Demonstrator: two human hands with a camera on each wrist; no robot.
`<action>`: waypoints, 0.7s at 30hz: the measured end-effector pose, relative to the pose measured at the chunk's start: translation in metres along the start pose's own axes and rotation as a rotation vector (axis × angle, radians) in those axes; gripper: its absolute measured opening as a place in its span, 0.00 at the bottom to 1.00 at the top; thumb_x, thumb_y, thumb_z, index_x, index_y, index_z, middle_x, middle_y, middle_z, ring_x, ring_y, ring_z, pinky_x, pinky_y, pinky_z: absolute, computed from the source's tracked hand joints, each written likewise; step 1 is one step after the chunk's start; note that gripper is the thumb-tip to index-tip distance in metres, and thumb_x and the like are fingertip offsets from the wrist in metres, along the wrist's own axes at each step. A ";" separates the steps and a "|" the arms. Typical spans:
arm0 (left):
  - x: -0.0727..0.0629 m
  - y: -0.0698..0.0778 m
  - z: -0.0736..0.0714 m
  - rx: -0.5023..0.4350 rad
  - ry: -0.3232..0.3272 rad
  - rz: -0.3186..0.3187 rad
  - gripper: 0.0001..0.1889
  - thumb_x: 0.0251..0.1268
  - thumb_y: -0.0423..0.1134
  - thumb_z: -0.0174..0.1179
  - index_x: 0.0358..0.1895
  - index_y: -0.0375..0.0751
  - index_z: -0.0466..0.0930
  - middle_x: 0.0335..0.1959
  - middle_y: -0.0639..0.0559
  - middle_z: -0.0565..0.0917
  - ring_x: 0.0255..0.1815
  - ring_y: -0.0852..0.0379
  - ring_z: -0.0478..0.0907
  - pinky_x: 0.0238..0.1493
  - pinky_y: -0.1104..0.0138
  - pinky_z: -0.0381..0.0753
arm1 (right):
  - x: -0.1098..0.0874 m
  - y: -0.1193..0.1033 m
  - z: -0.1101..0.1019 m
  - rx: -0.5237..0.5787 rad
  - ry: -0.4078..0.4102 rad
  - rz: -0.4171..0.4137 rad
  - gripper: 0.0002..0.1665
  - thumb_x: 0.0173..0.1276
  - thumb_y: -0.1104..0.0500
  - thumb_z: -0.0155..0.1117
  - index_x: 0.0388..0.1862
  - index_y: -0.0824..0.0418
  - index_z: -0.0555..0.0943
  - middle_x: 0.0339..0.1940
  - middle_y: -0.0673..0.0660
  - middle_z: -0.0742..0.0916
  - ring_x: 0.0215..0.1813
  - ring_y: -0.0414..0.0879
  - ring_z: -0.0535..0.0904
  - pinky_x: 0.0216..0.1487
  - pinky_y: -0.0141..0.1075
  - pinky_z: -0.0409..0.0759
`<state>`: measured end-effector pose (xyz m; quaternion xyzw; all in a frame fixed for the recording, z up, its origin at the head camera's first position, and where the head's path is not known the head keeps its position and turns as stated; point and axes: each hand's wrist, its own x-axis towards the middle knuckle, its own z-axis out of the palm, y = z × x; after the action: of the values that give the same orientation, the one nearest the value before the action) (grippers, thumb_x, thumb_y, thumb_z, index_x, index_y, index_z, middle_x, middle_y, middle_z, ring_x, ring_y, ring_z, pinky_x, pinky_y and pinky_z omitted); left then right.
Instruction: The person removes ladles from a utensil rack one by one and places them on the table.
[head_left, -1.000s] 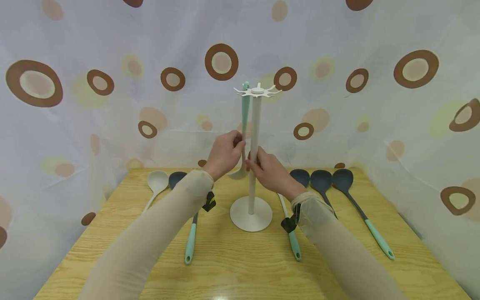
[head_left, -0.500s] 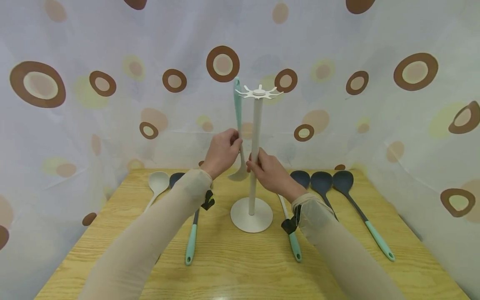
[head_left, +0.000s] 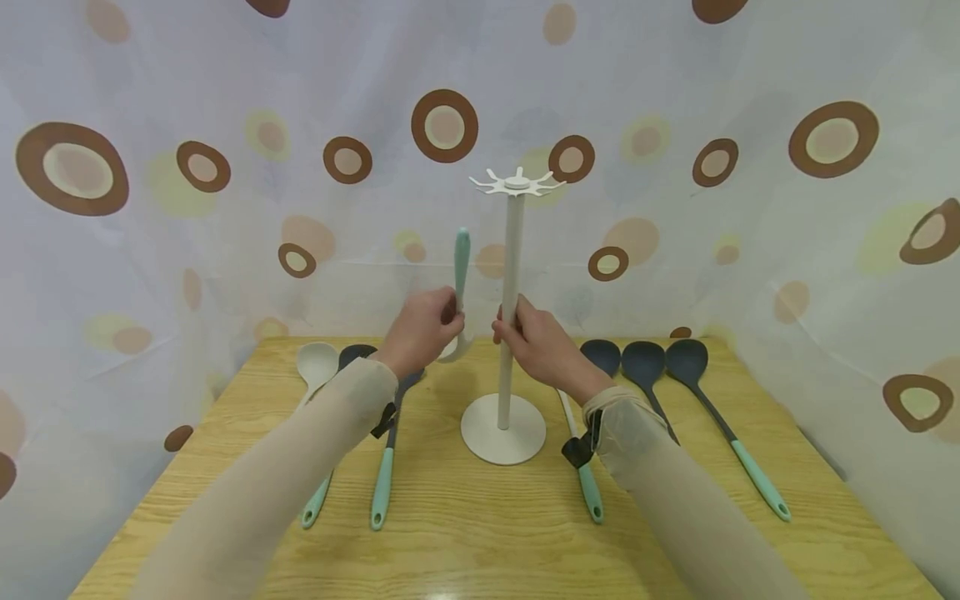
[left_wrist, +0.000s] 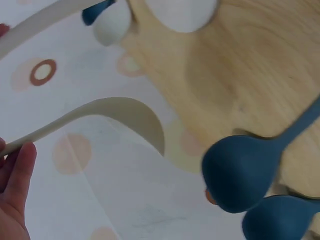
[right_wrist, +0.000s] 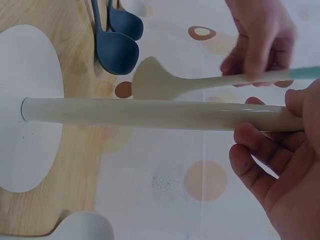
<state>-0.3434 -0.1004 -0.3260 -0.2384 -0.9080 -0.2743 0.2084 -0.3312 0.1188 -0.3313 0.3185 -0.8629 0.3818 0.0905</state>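
Note:
My left hand [head_left: 422, 332] pinches the shaft of a cream ladle with a mint-green handle [head_left: 462, 254]. The ladle is upright with its handle up, left of a white utensil stand [head_left: 514, 250] and lower than the stand's top ring of hooks [head_left: 517, 183]. Its bowl [left_wrist: 135, 117] shows from the side in the left wrist view. My right hand [head_left: 542, 343] grips the stand's pole halfway up; in the right wrist view the fingers [right_wrist: 255, 145] wrap around the pole. Across that view, the ladle [right_wrist: 155, 80] lies alongside the pole. The hooks bear nothing.
On the wooden table [head_left: 480, 533], a cream ladle [head_left: 317, 362] and two dark ladles [head_left: 384, 483] lie at left, partly under my left arm. Several dark ladles [head_left: 686, 358] and a cream-shafted utensil [head_left: 567, 412] lie at right. A dotted curtain [head_left: 345, 67] hangs behind.
My left hand has brought the ladle left and down, so its handle end has come away from the stand's hooks. My right hand keeps its grip on the pole.

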 end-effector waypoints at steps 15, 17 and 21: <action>-0.047 -0.031 0.036 0.240 -0.156 0.407 0.14 0.67 0.31 0.65 0.31 0.43 0.66 0.27 0.53 0.69 0.27 0.59 0.64 0.31 0.68 0.67 | -0.001 -0.003 0.000 0.017 0.003 0.026 0.09 0.82 0.52 0.50 0.46 0.56 0.72 0.37 0.58 0.85 0.33 0.49 0.77 0.42 0.44 0.78; -0.051 -0.036 0.041 0.291 -0.168 0.454 0.14 0.66 0.31 0.66 0.32 0.43 0.66 0.26 0.54 0.69 0.27 0.59 0.62 0.31 0.69 0.65 | -0.001 -0.003 0.001 0.017 0.002 0.029 0.09 0.82 0.52 0.50 0.46 0.56 0.72 0.36 0.57 0.85 0.33 0.49 0.77 0.42 0.44 0.78; -0.057 -0.042 0.049 0.400 -0.177 0.546 0.09 0.66 0.32 0.66 0.36 0.42 0.73 0.26 0.53 0.74 0.26 0.59 0.67 0.30 0.69 0.70 | -0.002 -0.003 0.001 0.015 0.006 0.021 0.09 0.82 0.53 0.50 0.46 0.57 0.71 0.36 0.56 0.85 0.32 0.49 0.77 0.41 0.44 0.78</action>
<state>-0.3327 -0.1201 -0.4088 -0.4501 -0.8610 -0.0035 0.2370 -0.3277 0.1174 -0.3307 0.3091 -0.8630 0.3900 0.0869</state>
